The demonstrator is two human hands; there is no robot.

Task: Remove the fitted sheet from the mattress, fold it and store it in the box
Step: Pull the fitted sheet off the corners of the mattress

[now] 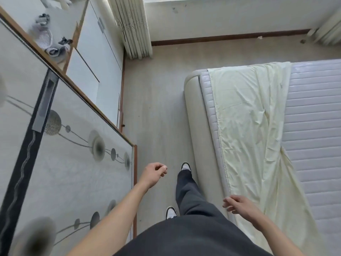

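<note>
I am walking along the bed with my left hand [154, 172] and right hand [238, 204] loosely curled, holding nothing, while the fitted sheet [247, 115], already pulled back, is lying doubled along the mattress [313, 126] edge, needing gathering next.

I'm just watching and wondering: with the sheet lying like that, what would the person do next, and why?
Probably close the right hand on the near edge of the sheet beside it. The sheet lies loose in a strip along the mattress, already off most of it, and both hands hold nothing; the left hand hangs over the floor.
</note>
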